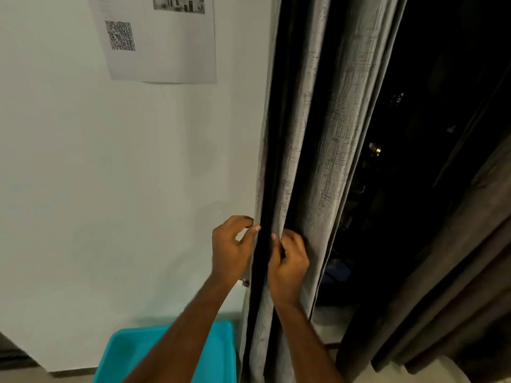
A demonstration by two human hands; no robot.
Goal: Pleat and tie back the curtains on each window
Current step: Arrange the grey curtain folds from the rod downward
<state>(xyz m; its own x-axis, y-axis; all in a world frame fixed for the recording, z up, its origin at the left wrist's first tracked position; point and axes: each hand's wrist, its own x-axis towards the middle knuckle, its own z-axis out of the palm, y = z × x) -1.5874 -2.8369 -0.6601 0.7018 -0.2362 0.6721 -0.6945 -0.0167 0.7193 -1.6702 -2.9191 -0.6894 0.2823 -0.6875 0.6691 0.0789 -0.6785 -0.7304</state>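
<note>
Grey curtain (pixel 326 150) is gathered in vertical folds at frame centre, hung beside the white wall (pixel 110 175). Leftmost fold edge is pinched by the left hand (pixel 231 250), thumb and fingers (pixel 255 229) closed on the fabric. Next fold, at 3 o'clock of it across a dark gap, is gripped by the right hand (pixel 289 258), fingers curled round it. A second brown curtain (pixel 448 266) hangs at 4 o'clock. A turquoise bin (pixel 171 352) sits at 7 o'clock; a QR-code sheet (pixel 160 37) is stuck at 11 o'clock.

Both forearms bare, reaching up and forward side by side. Left hand (pixel 231 248) with thumb and curled fingers (pixel 247 220) pinching. Right hand (pixel 289 258) curled tight, gripping just beside it.
</note>
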